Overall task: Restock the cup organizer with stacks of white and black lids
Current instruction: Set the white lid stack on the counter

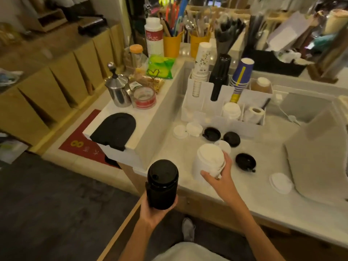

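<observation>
Cradling the black lid stack (162, 183) upright, our left hand (155, 211) curls its fingers (147, 186) round its base, clear of the table (180, 147), so the lids keep together for carrying. Just beyond, our right hand (221, 175) wraps its fingers (227, 161) round the white lid stack (208, 162), tilted over the table, which we judge is to gather it up. Past those fingers lie loose black lids (211, 133) and loose white lids (180, 131), not yet stacked. Farther still stands the cup organizer (205, 92), a short white stack (231, 111) already in one front compartment.

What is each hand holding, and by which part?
Left hand: black lid stack, round its lower end. Right hand: white lid stack, by its side.
</observation>
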A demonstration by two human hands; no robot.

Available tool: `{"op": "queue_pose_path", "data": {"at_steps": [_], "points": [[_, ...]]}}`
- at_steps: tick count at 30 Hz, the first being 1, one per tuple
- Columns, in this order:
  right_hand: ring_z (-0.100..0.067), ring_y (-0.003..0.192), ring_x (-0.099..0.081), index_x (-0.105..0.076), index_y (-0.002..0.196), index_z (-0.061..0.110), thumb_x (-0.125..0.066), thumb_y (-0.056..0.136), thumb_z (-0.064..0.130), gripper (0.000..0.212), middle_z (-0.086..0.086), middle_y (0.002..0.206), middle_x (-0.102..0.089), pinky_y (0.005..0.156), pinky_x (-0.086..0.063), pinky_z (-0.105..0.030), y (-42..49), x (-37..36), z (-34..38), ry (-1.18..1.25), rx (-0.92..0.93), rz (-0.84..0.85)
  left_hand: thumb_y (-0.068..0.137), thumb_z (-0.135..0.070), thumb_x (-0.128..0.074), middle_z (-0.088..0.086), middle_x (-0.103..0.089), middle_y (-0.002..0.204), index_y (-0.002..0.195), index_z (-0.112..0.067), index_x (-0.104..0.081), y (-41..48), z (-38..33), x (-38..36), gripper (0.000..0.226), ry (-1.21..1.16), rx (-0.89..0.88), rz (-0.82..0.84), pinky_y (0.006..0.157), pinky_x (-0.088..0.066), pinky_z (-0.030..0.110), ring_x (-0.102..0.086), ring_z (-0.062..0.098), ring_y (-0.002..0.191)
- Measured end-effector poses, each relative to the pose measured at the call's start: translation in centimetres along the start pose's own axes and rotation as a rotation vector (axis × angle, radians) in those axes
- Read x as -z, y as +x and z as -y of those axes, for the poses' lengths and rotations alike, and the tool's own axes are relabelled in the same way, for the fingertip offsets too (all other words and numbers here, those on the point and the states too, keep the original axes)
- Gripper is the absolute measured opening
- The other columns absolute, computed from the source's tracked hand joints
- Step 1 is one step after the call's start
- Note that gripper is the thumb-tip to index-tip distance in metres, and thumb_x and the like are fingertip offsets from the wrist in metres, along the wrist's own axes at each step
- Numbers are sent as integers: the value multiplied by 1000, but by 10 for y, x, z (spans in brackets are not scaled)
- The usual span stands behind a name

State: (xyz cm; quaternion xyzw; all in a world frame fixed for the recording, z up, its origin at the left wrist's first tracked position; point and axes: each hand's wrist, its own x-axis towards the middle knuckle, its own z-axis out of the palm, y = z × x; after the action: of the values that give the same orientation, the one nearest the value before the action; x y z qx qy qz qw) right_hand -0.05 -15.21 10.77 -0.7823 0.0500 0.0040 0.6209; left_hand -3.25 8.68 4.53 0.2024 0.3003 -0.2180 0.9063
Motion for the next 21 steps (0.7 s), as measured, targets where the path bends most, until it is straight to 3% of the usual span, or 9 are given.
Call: {"op": "queue_pose_path", "data": {"at_steps": [2, 4, 6, 8, 11, 15, 19, 21], "points": [[-10, 142, -29, -12, 151, 29, -82, 78, 28, 102, 17, 150, -25, 119, -31, -43, 46, -16, -6, -21, 14, 18, 102, -34, -49, 20, -72, 114, 145, -8, -48, 19, -5, -7, 50, -8, -78, -119, 89, -54, 57, -61, 40, 118], [-9, 140, -29, -13, 148, 31, -83, 78, 23, 100, 12, 150, -26, 120, -27, -41, 89, -34, -11, -26, 34, 43, 88, -31, -70, 26, -75, 100, 125, 3, -66, 26, -9, -28, 50, -75, -169, -99, 103, -44, 59, -69, 47, 99], [-5, 137, -28, -13, 146, 33, -83, 78, 18, 99, 12, 149, -27, 120, -26, -38, 118, -50, -16, -21, 29, 78, 55, -25, -93, 34, -66, 118, 106, 6, -75, 30, -9, -30, 62, -202, -181, -36, 120, -22, 55, -67, 55, 101], [-1, 136, -29, -14, 146, 34, -84, 77, 24, 99, 19, 147, -28, 118, -27, -34, 133, -63, -28, -17, 21, 117, 69, -34, -82, 31, -55, 138, 118, 2, -71, 29, -12, -27, 61, -206, -122, -23, 123, -15, 52, -59, 51, 119], [-1, 137, -29, -14, 148, 38, -80, 72, 43, 101, 27, 146, -27, 115, -27, -29, 147, -77, -37, -20, 20, 160, 87, -50, -51, 27, -54, 142, 131, -6, -64, 37, -17, -25, 64, -262, -96, -44, 123, -14, 50, -47, 44, 134], [2, 134, -30, -15, 151, 26, -79, 73, 33, 101, 11, 148, -27, 114, -28, -27, 158, -83, -46, -10, -4, 116, 82, -52, -52, 27, -57, 138, 128, -5, -66, 48, -26, -25, 68, -283, -119, -113, 123, -16, 51, -50, 44, 132], [-1, 135, -31, -15, 152, 24, -80, 77, 28, 100, 13, 148, -27, 116, -29, -31, 166, -81, -49, -18, -13, 108, 96, -53, -43, 23, -55, 142, 138, -7, -56, 65, -39, -27, 64, -260, -113, -281, 116, -32, 55, -48, 39, 136], [-1, 137, -29, -13, 153, 26, -81, 80, 23, 99, 18, 148, -26, 116, -28, -27, 166, -82, -46, -5, 7, 122, 97, -51, -43, 21, -54, 144, 142, -9, -53, 68, -44, -26, 62, -254, -100, -302, 114, -35, 55, -47, 39, 136]]}}
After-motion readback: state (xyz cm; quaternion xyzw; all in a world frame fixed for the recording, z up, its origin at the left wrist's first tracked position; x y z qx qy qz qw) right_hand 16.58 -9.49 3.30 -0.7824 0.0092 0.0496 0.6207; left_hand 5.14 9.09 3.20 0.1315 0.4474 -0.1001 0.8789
